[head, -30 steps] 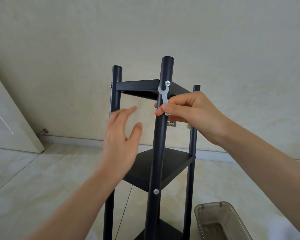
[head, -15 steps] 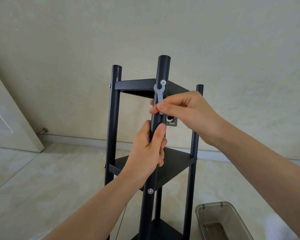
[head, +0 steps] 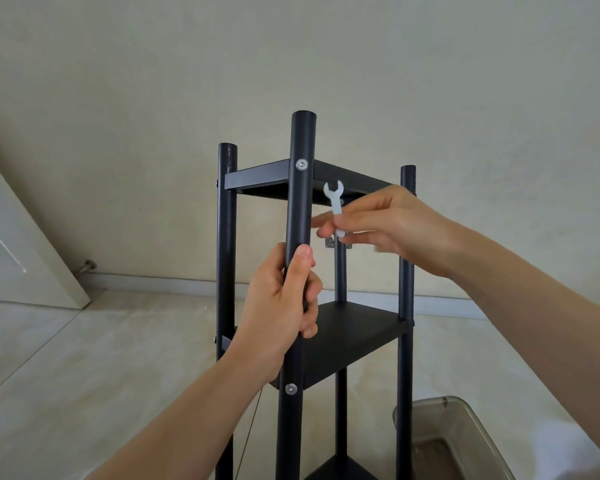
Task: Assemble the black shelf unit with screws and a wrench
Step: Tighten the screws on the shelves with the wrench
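Beige wall behind round black post (head: 300, 202); right hand (head: 388, 223) pinches flat wrench (head: 335, 202).

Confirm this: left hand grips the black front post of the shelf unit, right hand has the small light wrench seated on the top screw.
Not seated. The head view shows the small light wrench, pinched by the right hand, off to the right of the top screw. The left hand does grip the black front post.

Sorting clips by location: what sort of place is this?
Likely a room in a home: plain painted wall, pale tiled floor with baseboard, a white door at left beside a doorstop.
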